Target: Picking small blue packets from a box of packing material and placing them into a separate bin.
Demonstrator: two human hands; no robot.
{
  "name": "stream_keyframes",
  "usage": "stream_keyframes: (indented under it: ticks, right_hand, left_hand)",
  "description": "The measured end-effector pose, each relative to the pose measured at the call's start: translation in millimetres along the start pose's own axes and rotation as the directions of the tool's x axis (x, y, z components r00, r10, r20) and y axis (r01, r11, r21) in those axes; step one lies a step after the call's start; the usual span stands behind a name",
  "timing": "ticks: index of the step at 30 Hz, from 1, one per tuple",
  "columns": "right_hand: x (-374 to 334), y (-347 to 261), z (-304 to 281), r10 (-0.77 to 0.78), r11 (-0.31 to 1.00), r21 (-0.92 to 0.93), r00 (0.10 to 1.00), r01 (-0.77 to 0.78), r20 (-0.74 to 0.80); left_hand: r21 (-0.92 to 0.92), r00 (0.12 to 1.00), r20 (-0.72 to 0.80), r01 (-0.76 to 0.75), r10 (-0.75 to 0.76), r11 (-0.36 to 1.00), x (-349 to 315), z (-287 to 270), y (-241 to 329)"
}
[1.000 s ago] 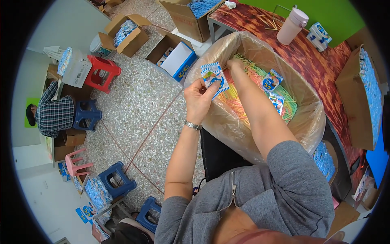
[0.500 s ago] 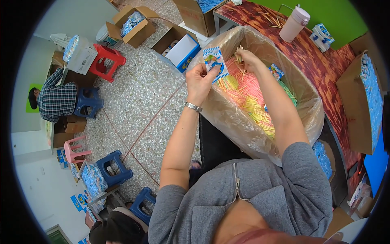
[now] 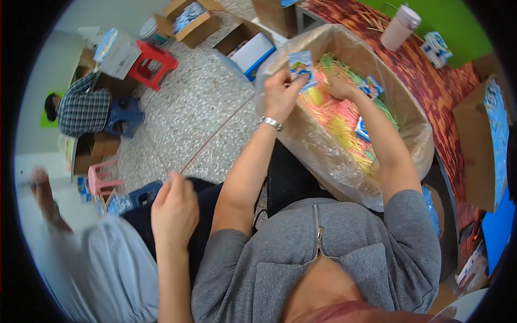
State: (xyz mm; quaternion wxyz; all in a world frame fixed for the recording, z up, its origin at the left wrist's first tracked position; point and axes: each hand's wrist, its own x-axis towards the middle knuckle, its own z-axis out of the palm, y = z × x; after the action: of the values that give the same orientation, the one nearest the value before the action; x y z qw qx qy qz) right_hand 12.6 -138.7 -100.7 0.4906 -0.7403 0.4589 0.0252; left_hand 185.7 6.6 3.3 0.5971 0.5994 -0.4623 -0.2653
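My left hand [image 3: 283, 97] pinches a small white-and-blue printed packet [image 3: 300, 63] between thumb and fingers, above the left rim of a big box lined with a clear plastic bag [image 3: 301, 145]. Thin pink, yellow and green sticks [image 3: 336, 118] fill the box in a loose heap. Into that heap reaches my right hand [image 3: 340, 89], its fingertips blurred and partly hidden among the sticks. Close to my right wrist lies a blue printed packet [image 3: 371, 86], and a second blue-and-white packet [image 3: 362, 129] rests lower on the sticks.
A co-worker in a pale top [image 3: 116, 258] is close on my left, one hand [image 3: 175, 210] near my forearm. Another person in a checked shirt [image 3: 83, 113] sits farther off. A patterned table [image 3: 431, 102] holds a pink bottle [image 3: 400, 28]. Cartons [image 3: 196, 24] and a red stool [image 3: 153, 64] stand beyond.
My right hand, which held a few sticks raised near the box's far side, is now down in the heap. A co-worker has come in at the lower left. The view has shifted slightly.
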Motion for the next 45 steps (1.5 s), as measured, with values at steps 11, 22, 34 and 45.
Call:
stream_keyframes:
  ticks: [11,22,34,45]
  right_hand:
    - [50,18,32,-0.111,0.514,-0.844,0.987,0.155,0.114]
    - [19,-2,23,-0.066,0.690,-0.722,0.998,0.061,0.021]
    - [-69,-45,-15,-0.208,0.975,-0.085,0.978,0.207,-0.004]
    - [-122,-20,-18,-0.274,0.901,0.332,0.959,0.280,-0.066]
  left_hand:
    - [0.097,0.997,0.011,-0.072,0.071,0.993,2,-3,-8]
    - [0.161,0.991,0.041,-0.132,0.128,0.978,1,-1,-9]
    - [0.045,0.990,0.076,-0.123,0.119,0.991,9,32,-2]
    - [-0.040,0.997,0.072,-0.034,0.037,0.999,16,65,-22]
